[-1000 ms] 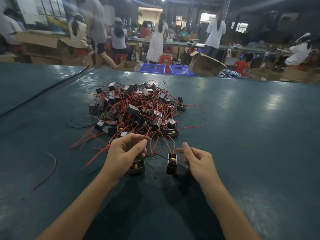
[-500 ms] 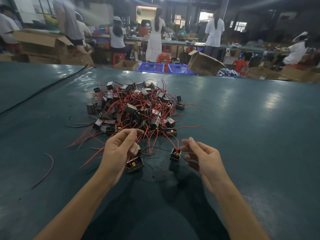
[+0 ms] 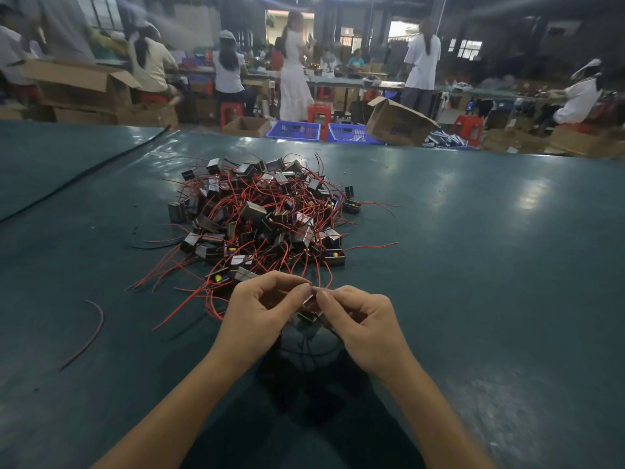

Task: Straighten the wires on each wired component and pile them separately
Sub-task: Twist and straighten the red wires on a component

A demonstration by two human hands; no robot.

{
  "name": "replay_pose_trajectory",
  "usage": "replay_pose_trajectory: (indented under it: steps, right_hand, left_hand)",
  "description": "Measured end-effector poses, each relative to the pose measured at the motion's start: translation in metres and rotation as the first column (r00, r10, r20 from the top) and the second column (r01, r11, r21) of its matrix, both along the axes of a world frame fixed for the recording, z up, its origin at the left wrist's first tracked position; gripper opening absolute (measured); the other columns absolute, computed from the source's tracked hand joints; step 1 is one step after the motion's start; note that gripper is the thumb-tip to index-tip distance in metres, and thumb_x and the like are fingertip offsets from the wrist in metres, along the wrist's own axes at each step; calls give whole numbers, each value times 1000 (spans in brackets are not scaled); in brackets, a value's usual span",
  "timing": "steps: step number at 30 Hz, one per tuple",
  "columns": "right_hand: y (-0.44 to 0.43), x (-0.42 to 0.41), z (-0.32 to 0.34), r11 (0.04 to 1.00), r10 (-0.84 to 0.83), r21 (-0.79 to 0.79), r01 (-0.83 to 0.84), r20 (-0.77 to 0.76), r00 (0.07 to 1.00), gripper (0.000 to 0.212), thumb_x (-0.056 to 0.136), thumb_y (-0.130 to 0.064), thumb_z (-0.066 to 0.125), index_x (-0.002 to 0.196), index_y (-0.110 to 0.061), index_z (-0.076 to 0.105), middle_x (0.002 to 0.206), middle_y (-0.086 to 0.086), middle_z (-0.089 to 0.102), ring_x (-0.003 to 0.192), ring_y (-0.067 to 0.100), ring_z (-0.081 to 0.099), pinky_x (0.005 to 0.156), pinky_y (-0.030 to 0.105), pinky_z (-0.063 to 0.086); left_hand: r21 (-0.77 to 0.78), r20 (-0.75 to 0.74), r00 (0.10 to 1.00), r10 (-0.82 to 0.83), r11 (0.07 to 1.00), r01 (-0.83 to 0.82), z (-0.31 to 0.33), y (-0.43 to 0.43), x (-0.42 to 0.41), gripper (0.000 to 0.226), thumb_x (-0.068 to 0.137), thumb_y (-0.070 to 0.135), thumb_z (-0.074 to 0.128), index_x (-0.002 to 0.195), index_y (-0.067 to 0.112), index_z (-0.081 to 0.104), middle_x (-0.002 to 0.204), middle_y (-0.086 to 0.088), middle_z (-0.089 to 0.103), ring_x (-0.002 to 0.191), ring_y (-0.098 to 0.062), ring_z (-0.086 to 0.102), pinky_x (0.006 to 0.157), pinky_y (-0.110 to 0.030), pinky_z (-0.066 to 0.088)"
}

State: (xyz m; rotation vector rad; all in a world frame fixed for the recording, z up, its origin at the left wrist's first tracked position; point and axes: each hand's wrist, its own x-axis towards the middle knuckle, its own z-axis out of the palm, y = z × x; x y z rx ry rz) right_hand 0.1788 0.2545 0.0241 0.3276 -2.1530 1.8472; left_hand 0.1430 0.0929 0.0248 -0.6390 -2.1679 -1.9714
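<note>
At the green table (image 3: 473, 265), we pinch one wired component (image 3: 308, 311) between our left hand (image 3: 260, 313) and right hand (image 3: 362, 321), fingers curled, fingertips nearly touching. It sits midway between both, its dark wires (image 3: 306, 348) trailing toward us, so either hand could draw them straight. The tangled heap (image 3: 263, 214) lies just beyond.
</note>
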Motion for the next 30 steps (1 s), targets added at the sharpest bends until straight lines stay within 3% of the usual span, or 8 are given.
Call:
replay_pose_trajectory:
  steps: [4,9,13,15,20,25,30]
  right_hand:
    - [0,-1,-1,996,-78,-39,77,-25,997,9,80,-20,75,87,-16,78,75,1,74,66,12,67,62,22,52]
    - [0,1,2,995,-1,-99,-3,-37,999,17,78,-26,73,88,-14,78,79,4,74,73,15,69,67,24,54]
    - [1,0,1,999,7,-36,-9,-58,998,11,85,-17,71,91,-12,78,81,3,73,72,16,68,64,25,52]
    - [2,0,0,998,-56,15,58,-122,991,11,82,-22,73,87,-13,78,81,2,70,69,18,66,59,29,52]
    - [2,-3,-1,972,-114,160,173,-322,940,14,81,-24,74,93,-15,75,91,-4,65,75,12,63,62,14,47]
    - [2,-3,-4,973,-134,152,171,-229,964,12,82,-34,75,84,-22,76,75,-6,67,62,11,61,55,16,44]
    - [2,-1,1,992,-121,-45,121,6,993,14,70,-40,79,70,-27,74,65,-2,71,56,6,62,55,16,48]
  left_hand:
    - [5,22,1000,5,1000,-6,0,1,0,11,78,32,68,85,24,72,76,5,73,67,-7,68,56,-14,50]
    - [-3,19,998,-60,998,60,0,3,1,14,80,30,65,88,20,71,76,6,72,66,-2,66,61,-12,49]
    - [12,27,997,-78,997,77,-1,2,-1,13,81,28,63,88,20,70,79,4,73,73,-6,68,67,-15,51]
    - [-8,22,995,-97,995,97,-1,2,0,14,82,29,63,88,19,70,76,7,72,70,-3,67,65,-12,50]
    - [-22,39,990,-134,991,135,-1,2,1,13,82,29,63,87,20,72,76,2,73,69,-3,67,64,-12,49]
    - [-27,45,988,-145,989,146,-1,1,0,13,81,30,63,86,22,72,76,5,74,69,-1,67,63,-11,49]
    - [-39,34,988,-151,988,152,-1,1,0,15,82,30,63,87,20,72,73,8,72,66,1,64,61,-9,47]
